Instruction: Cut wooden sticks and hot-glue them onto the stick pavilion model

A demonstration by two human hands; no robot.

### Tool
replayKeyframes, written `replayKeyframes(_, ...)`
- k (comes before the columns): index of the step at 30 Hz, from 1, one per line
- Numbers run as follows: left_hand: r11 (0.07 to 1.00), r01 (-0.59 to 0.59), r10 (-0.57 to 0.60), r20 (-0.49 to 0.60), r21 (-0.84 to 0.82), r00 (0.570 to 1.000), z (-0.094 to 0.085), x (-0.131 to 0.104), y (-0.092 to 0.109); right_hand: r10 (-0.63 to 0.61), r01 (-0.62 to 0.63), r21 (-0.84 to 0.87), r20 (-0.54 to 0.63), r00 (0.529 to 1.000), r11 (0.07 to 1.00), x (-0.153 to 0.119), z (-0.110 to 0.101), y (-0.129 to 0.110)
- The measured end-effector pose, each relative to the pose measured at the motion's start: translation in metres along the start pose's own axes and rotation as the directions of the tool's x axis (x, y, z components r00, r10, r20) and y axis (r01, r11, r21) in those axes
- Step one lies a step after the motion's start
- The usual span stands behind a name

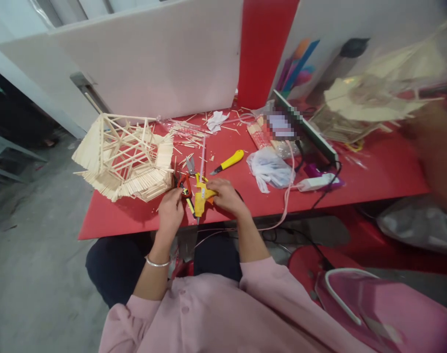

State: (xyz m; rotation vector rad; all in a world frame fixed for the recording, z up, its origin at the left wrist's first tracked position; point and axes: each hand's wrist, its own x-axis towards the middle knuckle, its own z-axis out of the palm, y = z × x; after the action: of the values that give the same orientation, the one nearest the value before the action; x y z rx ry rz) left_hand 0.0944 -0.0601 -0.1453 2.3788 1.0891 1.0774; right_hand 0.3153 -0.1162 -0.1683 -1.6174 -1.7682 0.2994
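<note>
- Grip of the right hand [226, 197] is wrapped around the handle of a yellow hot-glue gun [200, 201], its nozzle pointing toward the person's lap.
- Left hand [170, 208] has bent fingers at red-handled cutters [185, 184]; whether they pinch them or only touch cannot be told.
- Glue gun position: over the near edge of the red counter [116, 220], between the hands, right of the wooden-stick framework [135, 164].
- Step in hand, as judged: handling the glue gun and sorting out the cutters beside it.
- Moving the gun from here calls for a firm handle hold and a nozzle kept clear of fingers and legs.
- Containers: a bunched white plastic bag [269, 167] sits beyond the yellow utility knife [230, 161], contents hidden; under the counter at right, a translucent bag [414, 220] looks bulky, contents unclear.
</note>
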Motion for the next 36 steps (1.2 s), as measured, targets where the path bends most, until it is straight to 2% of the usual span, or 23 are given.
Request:
replayKeyframes(4,0.996,-0.049,0.046,0.036,0.079,0.998,0.013,-0.008,-0.006,-0.01,0.01,0.027,0.001,1.0,1.0,-0.002,0.013,0.004)
replayKeyframes(10,0.988,-0.115,0.109,0.062,0.105,0.992,0.01,-0.005,-0.002,-0.002,0.005,0.051,-0.049,0.999,0.999,-0.003,0.018,0.007)
replayKeyframes(21,0.982,-0.111,0.078,0.204,0.153,0.976,0.007,0.003,-0.004,-0.007,0.012,0.057,-0.092,0.996,0.998,-0.004,0.019,0.008)
replayKeyframes(27,0.97,-0.136,0.085,0.244,0.201,0.966,0.009,0.003,-0.005,-0.004,0.01,0.056,-0.108,0.994,0.998,-0.004,0.02,0.01)
replayKeyframes(36,0.968,-0.1,0.033,0.275,0.232,0.961,0.009,0.008,0.0,0.016,-0.011,0.052,-0.094,0.995,0.999,-0.006,0.02,0.012)
